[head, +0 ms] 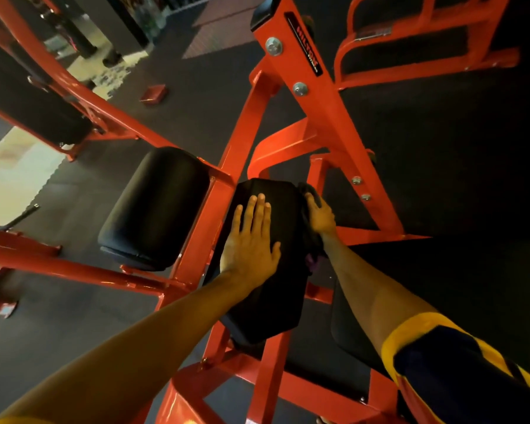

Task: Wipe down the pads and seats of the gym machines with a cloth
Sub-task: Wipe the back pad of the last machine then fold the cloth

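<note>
Left of the centre pad [270, 304], the round pad [156, 206]: wiped or not, can't tell. On the centre pad the left hand [250, 243] lies flat, fingers straight. At its right edge the right hand [320, 215] curls round the dark cloth [312, 191], so prob. mid-wipe here. The seat [352, 319], lower right, and other machines seem left to do.

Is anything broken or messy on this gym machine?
Nothing looks broken or spilled. The black padded cushions seem smooth and whole on the orange-red steel frame. Only a small red block lies alone on the dark floor, apart from any machine; what it is, I cannot tell.
</note>
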